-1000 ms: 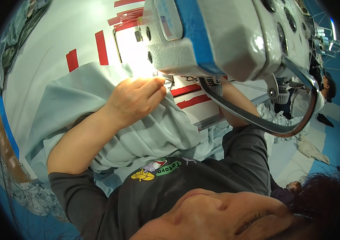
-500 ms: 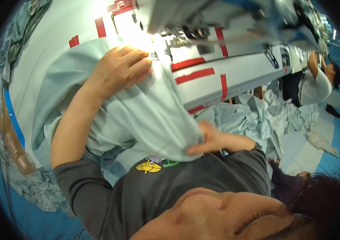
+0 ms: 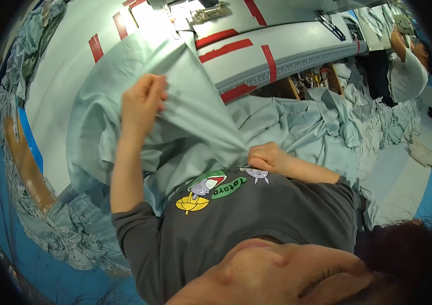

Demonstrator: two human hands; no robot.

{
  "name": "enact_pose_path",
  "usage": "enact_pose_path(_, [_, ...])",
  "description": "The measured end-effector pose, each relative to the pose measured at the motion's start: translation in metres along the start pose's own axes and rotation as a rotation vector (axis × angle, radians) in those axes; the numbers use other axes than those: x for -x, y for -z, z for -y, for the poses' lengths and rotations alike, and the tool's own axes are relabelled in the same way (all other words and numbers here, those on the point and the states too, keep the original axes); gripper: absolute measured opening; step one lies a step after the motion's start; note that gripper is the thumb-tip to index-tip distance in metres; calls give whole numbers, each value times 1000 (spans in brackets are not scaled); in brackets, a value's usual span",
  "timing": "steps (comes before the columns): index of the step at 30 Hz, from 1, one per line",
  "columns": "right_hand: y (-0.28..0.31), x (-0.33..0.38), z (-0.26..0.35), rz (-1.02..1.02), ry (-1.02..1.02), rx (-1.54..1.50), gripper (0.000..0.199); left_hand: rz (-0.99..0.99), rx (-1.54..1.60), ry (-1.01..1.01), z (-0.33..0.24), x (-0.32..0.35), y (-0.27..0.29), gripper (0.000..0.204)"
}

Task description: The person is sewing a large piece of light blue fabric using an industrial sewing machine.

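Note:
A broad piece of pale green cloth runs from under the sewing machine's lit needle area down to my lap, in loose folds. My right hand is closed on its edge near my chest, drawing a taut line from the needle area. My left hand is curled above the cloth's left part, a little blurred. Whether a fold is pinched in those fingers is hidden.
Red tape strips mark the white machine table, with a ruler strip along its front. An open drawer holds small items. Heaped cloth lies left; more hangs right. A co-worker sits far right.
My left hand has drawn back from the needle area toward me. The right hand has moved slightly up and right, closing on the cloth edge. The view has shifted.

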State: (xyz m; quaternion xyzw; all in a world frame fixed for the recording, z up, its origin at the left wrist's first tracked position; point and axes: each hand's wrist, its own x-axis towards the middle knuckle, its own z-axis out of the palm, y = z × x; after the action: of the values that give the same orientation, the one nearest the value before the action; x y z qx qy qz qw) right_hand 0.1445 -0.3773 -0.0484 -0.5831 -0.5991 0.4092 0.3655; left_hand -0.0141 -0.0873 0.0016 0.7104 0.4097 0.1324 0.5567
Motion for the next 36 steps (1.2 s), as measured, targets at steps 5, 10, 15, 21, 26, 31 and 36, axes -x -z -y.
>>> enact_pose_path(5, [-18, 133, -54, 108, -721, -77, 18, -63, -332, -438, 23, 9, 18, 16])
enact_pose_path(10, [31, 156, -48, 22, -763, 561, 34, -120, -308, -483, 15, 22, 0, 10])
enact_pose_path(15, [14, -33, -30, -366, -204, -518, 78, -18, -399, -579, 6, 21, -14, 11])
enact_pose_path(21, [-50, -59, -14, 27, 6, 178, 36, 84, -384, -329, -16, 50, -27, 22])
enact_pose_path(26, [-26, -36, 14, 46, 138, 477, 29, 261, -74, -190, 8, 61, -74, 26])
enact_pose_path(31, [45, -78, 39, -289, 407, 698, 37, 396, 4, -103, 33, 75, -93, 22])
enact_pose_path(36, [51, -121, 30, 45, 715, 642, 24, 673, -55, -268, 3, 80, -49, 23])
